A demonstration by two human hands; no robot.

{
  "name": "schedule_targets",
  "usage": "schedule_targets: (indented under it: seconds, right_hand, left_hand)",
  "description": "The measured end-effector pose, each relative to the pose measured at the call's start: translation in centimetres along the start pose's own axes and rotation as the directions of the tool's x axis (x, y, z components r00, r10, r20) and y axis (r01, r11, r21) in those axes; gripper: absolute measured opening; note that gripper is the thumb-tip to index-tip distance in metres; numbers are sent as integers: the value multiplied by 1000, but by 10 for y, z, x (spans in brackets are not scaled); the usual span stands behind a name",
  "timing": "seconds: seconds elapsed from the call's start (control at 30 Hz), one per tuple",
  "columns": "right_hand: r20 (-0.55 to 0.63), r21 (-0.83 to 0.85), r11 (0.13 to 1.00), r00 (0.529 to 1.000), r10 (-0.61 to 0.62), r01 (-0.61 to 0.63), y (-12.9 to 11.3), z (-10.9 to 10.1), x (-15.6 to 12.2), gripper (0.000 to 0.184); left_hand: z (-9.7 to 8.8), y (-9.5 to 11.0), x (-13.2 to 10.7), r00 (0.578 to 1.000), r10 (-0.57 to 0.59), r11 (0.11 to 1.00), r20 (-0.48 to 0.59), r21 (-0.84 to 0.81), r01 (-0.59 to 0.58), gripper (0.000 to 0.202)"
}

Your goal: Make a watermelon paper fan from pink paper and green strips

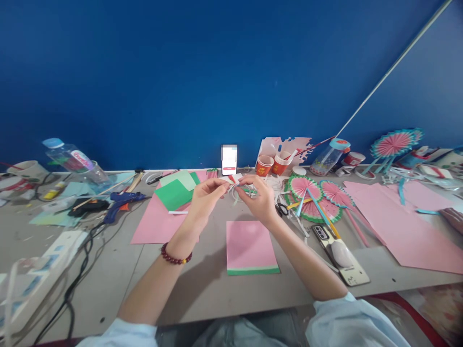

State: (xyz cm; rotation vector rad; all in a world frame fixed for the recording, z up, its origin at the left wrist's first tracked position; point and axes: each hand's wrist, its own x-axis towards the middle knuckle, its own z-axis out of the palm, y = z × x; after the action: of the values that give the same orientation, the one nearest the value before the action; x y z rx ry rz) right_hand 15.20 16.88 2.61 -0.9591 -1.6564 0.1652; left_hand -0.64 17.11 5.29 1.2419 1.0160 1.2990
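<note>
My left hand (206, 196) and my right hand (259, 196) are raised over the middle of the table, fingertips almost meeting. Both are closed in a pinch on a thin white strip (234, 185), whose exact kind is too small to make out. Below and between my forearms lies a pink paper square (250, 245) with a green band along its near edge. Green paper pieces (174, 194) rest on a larger pink sheet (150, 226) beside my left hand. Loose white strips and black-handled scissors (281, 209) lie near my right hand.
A blue glue gun (126, 198), a power strip (45, 274) and cables occupy the left. Red paper cups (264, 165) and a lit phone (229, 160) stand by the blue wall. Pink-green paper fans (306, 189), another phone (356, 274) and pink sheets (415, 231) lie right; another person's hand (452, 219) shows.
</note>
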Motion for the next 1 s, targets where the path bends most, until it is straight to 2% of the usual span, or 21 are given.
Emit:
schedule_targets:
  seconds: [0.23,0.33,0.43,0.53,0.6,0.67,0.7,0.77,0.83,0.9,0.97,1.0]
  right_hand:
    - [-6,10,998,998,-58,58,1,2,1,1]
    - [10,47,998,999,-47,46,-1,1,1,4]
    - [39,118,993,999,27,-32,-1,1,1,3]
    - [118,299,929,974,193,-220,2,-1,3,8]
    - [231,434,813,920,316,-388,6,-5,6,15]
    - [367,520,665,843,394,-537,10,-11,8,22]
    - [429,544,590,802,415,-596,12,-14,10,24]
    - [528,566,453,725,442,-689,17,-20,11,26]
    - [586,580,336,667,460,-742,23,-25,12,24]
    - [623,589,231,618,480,-774,30,-26,11,23]
    - [652,582,133,558,513,-802,36,-25,9,21]
    - [663,571,91,524,535,-816,39,-24,7,20]
  left_hand:
    - [2,1,-1,1000,-7,1000,16,2,7,14]
    - [2,1,-1,1000,-10,1000,14,13,9,14]
    - [2,2,-3,999,11,999,36,51,-12,16]
    - [2,8,-8,995,79,984,60,157,-87,18]
    - [3,15,-13,985,161,945,66,277,-173,18]
    - [3,21,-19,969,223,875,103,418,-246,17]
    - [3,22,-22,962,226,833,156,481,-274,17]
    - [2,18,-28,940,159,743,301,591,-315,18]
    - [1,4,-37,902,31,635,431,689,-351,21]
    - [-1,-20,-47,836,-78,481,543,755,-446,21]
    - [-3,-49,-58,778,-96,355,620,752,-556,19]
    - [-4,-64,-63,758,-57,311,650,733,-605,21]
